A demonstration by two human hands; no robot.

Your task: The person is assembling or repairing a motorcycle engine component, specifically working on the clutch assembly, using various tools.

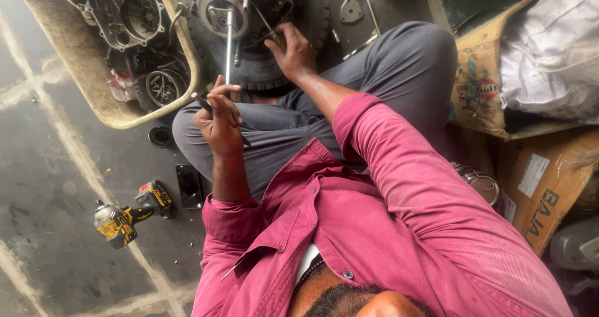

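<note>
I sit cross-legged in grey trousers with a motorcycle engine [262, 11] resting on a tyre in front of my knees. My left hand [219, 120] is closed around the lower end of a long metal bar wrench [228, 42]. The bar runs up to a round toothed part [218, 2] on the engine. A short dark tool [203, 102] also sticks out of that fist. My right hand [294, 53] reaches to the engine and grips a screwdriver [272, 34] with a yellowish handle, its tip pushed in among the engine parts.
A tan tub [93, 92] at upper left holds an engine cover and loose parts. On the floor lie a yellow-and-black cordless impact driver [128, 216], a dark phone [188, 186] and a small black ring [160, 136]. Cardboard boxes [543, 186], a white sack [555, 55] and a metal tin [482, 183] crowd the right.
</note>
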